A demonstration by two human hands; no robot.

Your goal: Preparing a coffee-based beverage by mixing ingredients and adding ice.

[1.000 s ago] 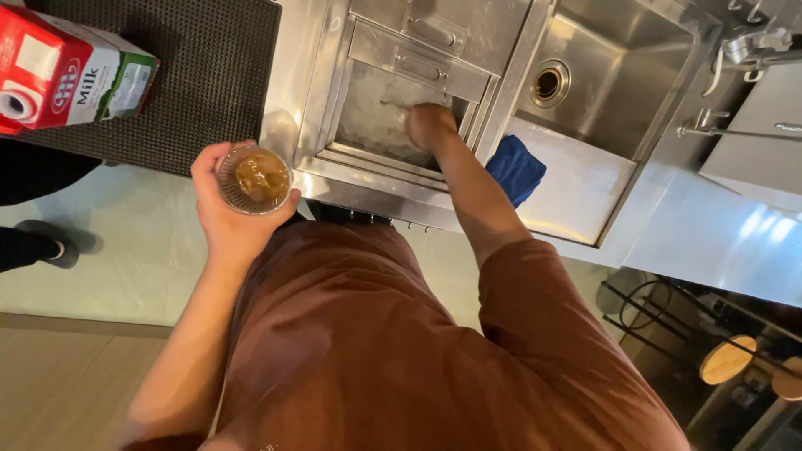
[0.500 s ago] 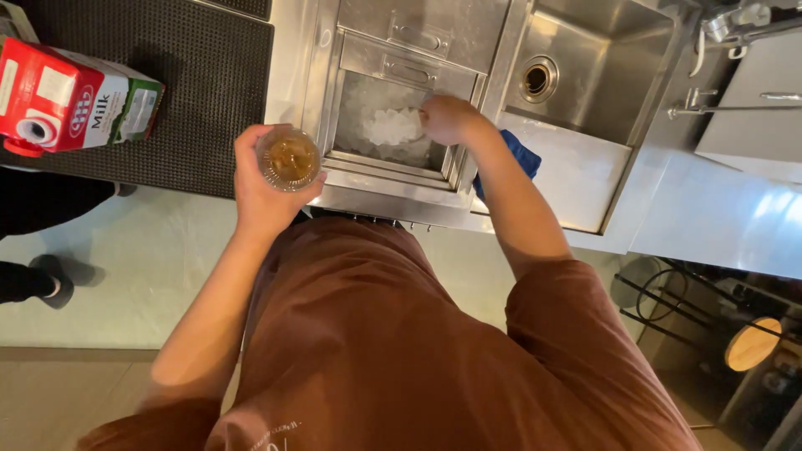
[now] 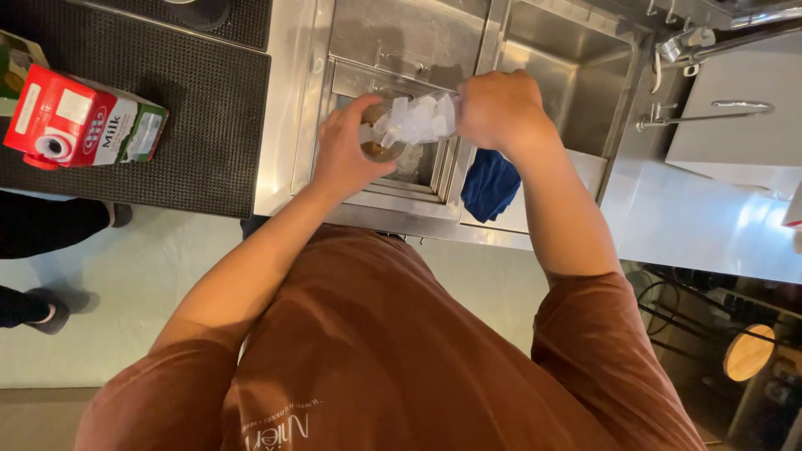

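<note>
My left hand (image 3: 347, 154) grips a clear glass (image 3: 380, 144) with brown liquid in it, held over the steel ice bin (image 3: 361, 194). My right hand (image 3: 499, 108) holds a scoop heaped with ice cubes (image 3: 418, 119), tilted against the rim of the glass. The scoop itself is mostly hidden under the ice and my fingers. The two hands are close together above the bin's opening.
A red, white and green milk carton (image 3: 79, 124) lies on a black rubber mat (image 3: 209, 117) to the left. A blue cloth (image 3: 489, 185) hangs at the sink (image 3: 568, 58) edge. A faucet (image 3: 710, 38) and steel counter (image 3: 718, 225) are on the right. Another person's feet (image 3: 38, 305) stand at the left.
My right hand lifted the scoop of ice out of the bin. My left hand brought the glass rightward over the bin to meet it.
</note>
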